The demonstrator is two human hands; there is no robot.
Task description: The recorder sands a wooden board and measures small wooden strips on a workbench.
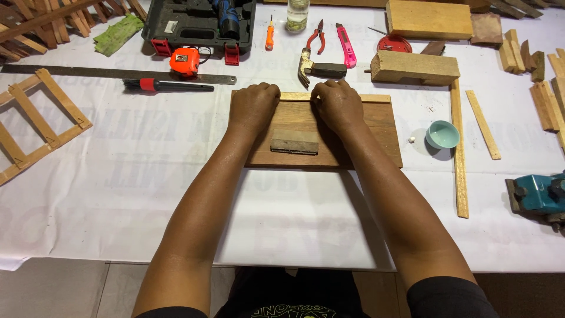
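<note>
A flat brown wooden board (376, 126) lies on the white-covered table in front of me. Along its far edge runs a thin pale wooden strip (295, 96). My left hand (254, 106) and my right hand (336, 105) both rest with curled fingers on that strip, pressing it at the board's far edge. A small wooden block (294, 142) lies on the board between my forearms, untouched.
Beyond the board lie a hammer (318, 69), red pliers (315, 38), a pink utility knife (346, 45), an orange tape measure (185, 61), a metal ruler (118, 73) and a tool case (200, 23). A teal bowl (442, 134), wood strips and a teal power tool (538, 194) lie right; a wooden frame (35, 121) left.
</note>
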